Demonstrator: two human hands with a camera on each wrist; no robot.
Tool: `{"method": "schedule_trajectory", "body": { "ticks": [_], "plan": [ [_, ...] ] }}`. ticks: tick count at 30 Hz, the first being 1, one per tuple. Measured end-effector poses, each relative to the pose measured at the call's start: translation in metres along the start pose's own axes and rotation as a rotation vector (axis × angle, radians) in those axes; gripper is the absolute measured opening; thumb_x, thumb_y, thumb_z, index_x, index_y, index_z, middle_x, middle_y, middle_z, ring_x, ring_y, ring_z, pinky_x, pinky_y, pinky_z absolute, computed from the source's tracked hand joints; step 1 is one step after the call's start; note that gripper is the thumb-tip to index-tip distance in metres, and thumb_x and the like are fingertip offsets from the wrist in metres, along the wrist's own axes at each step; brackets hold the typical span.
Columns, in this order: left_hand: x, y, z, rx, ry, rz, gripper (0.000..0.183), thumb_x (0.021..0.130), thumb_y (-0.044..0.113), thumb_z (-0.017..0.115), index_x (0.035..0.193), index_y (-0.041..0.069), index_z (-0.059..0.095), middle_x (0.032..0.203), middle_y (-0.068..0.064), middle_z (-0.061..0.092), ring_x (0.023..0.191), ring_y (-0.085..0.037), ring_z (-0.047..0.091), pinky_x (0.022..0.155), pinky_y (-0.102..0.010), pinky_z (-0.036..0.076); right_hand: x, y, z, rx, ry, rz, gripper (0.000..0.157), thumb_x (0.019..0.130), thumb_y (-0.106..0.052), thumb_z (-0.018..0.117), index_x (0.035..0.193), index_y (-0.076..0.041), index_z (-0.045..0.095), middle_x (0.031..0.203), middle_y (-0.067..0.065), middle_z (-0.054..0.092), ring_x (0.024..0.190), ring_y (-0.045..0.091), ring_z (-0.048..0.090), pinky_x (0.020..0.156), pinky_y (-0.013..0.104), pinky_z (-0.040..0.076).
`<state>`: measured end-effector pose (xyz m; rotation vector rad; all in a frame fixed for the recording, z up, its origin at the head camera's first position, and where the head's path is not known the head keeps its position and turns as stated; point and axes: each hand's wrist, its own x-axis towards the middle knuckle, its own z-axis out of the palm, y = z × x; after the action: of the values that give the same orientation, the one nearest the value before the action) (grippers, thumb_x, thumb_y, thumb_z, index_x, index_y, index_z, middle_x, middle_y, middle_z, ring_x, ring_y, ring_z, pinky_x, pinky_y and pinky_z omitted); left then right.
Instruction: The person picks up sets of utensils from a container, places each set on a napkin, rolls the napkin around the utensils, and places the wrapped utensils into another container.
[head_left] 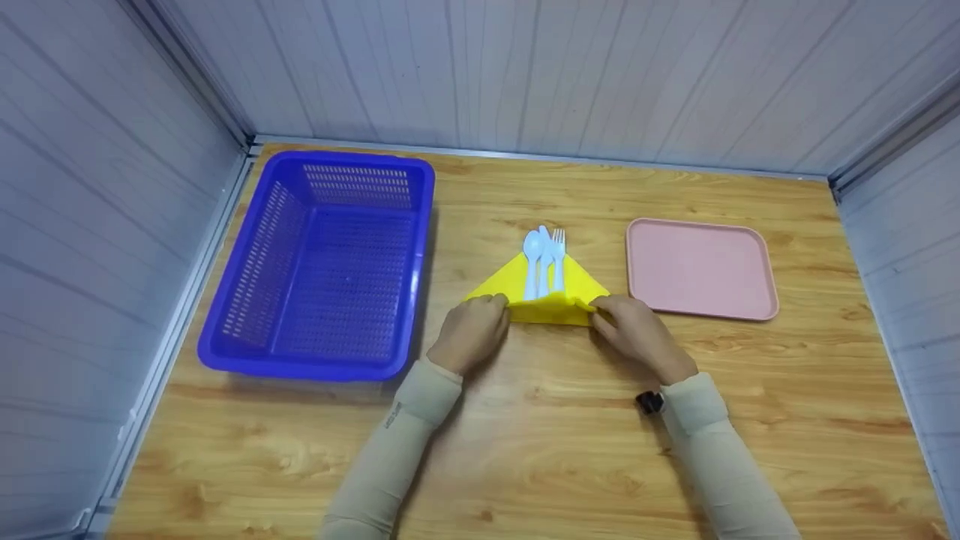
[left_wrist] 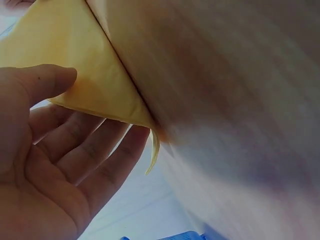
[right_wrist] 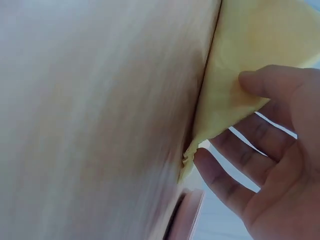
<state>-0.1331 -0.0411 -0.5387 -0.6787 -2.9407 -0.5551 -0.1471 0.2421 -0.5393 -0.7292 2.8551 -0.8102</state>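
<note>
My two hands sit at opposite ends of the yellow napkin point(head_left: 506, 282), and both are gripping it. My left hand point(head_left: 470, 330) pinches its left corner, the thumb on the face and the other fingers behind the edge; my right hand point(head_left: 636, 330) has the right corner in the same sort of pinch. Neither touches the cutlery.

The napkin lies on the worktop point(head_left: 540, 450) right in front of me, its longest line running side to side between my fingers. A near flap of it stands folded up along that line. The cutlery crosses this at about a right angle: the spoon point(head_left: 532, 244), the knife point(head_left: 546, 255) and the fork point(head_left: 559, 240) point away from me over the napkin's middle, heads past its far edge, handles running down behind the flap, where I can't see their near ends. The spoon lies on the napkin's left-hand side, towards my left fingers, the fork towards my right, and the knife between them.

I judge that this crossing is what matters most: the fold runs crosswise, the handles lengthwise, and the bundle sits roughly midway, so neither hand is clearly nearer. An uneven pull could well skew the napkin under the handles. Left of the napkin is the blue basket point(head_left: 420, 277); right of it, just beyond my right hand, is the pink tray point(head_left: 703, 268).
</note>
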Motion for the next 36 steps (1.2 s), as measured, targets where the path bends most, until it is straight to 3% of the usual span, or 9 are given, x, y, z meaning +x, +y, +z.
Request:
{"method": "schedule_trajectory", "body": {
  "ticks": [5, 12, 20, 31, 34, 36],
  "plan": [
    [0.006, -0.001, -0.001, -0.015, 0.014, -0.026, 0.021, 0.101, 0.009, 0.052, 0.082, 0.002, 0.060, 0.070, -0.011, 0.061, 0.061, -0.029, 0.062, 0.053, -0.041, 0.055, 0.008, 0.003, -0.002, 0.010, 0.011, 0.047, 0.016, 0.099, -0.014, 0.061, 0.086, -0.008, 0.065, 0.075, 0.003, 0.059, 0.065, 0.020, 0.050, 0.064, 0.037, 0.044],
    [0.011, 0.000, 0.002, 0.050, 0.011, -0.055, 0.009, 0.095, -0.004, 0.054, 0.092, -0.004, 0.062, 0.081, -0.016, 0.062, 0.068, -0.029, 0.063, 0.059, -0.039, 0.057, 0.014, 0.006, -0.004, 0.010, 0.002, 0.117, 0.016, 0.098, -0.015, 0.064, 0.097, -0.001, 0.071, 0.087, 0.009, 0.066, 0.074, 0.023, 0.056, 0.070, 0.039, 0.051],
    [0.012, 0.002, 0.006, 0.117, 0.049, -0.080, 0.010, 0.090, -0.011, 0.057, 0.097, -0.008, 0.064, 0.085, -0.018, 0.061, 0.072, -0.030, 0.062, 0.061, -0.037, 0.057, 0.018, 0.008, -0.003, -0.015, -0.028, 0.159, 0.014, 0.096, -0.013, 0.065, 0.098, 0.000, 0.069, 0.088, 0.010, 0.066, 0.075, 0.024, 0.058, 0.071, 0.042, 0.052],
    [0.015, 0.013, 0.007, 0.154, -0.028, -0.221, 0.013, 0.091, -0.007, 0.062, 0.103, -0.007, 0.067, 0.092, -0.019, 0.062, 0.080, -0.031, 0.064, 0.062, -0.037, 0.059, 0.020, 0.009, -0.002, -0.026, -0.048, 0.184, 0.011, 0.094, -0.012, 0.068, 0.093, -0.001, 0.065, 0.080, 0.008, 0.061, 0.071, 0.024, 0.055, 0.066, 0.040, 0.049],
    [0.015, 0.018, 0.005, 0.198, -0.016, -0.267, 0.012, 0.090, -0.005, 0.064, 0.102, -0.004, 0.067, 0.093, -0.018, 0.061, 0.081, -0.029, 0.063, 0.059, -0.035, 0.058, 0.023, 0.008, -0.001, -0.026, -0.058, 0.181, 0.012, 0.094, -0.012, 0.068, 0.094, -0.001, 0.064, 0.080, 0.008, 0.060, 0.071, 0.025, 0.054, 0.066, 0.041, 0.048],
    [0.015, 0.022, 0.004, 0.226, 0.023, -0.253, 0.012, 0.090, -0.005, 0.065, 0.101, -0.004, 0.068, 0.093, -0.017, 0.061, 0.082, -0.029, 0.062, 0.058, -0.033, 0.057, 0.025, 0.006, 0.001, -0.020, -0.070, 0.179, 0.013, 0.094, -0.012, 0.067, 0.094, 0.000, 0.064, 0.080, 0.009, 0.059, 0.072, 0.026, 0.054, 0.066, 0.041, 0.047]
  ]
}}
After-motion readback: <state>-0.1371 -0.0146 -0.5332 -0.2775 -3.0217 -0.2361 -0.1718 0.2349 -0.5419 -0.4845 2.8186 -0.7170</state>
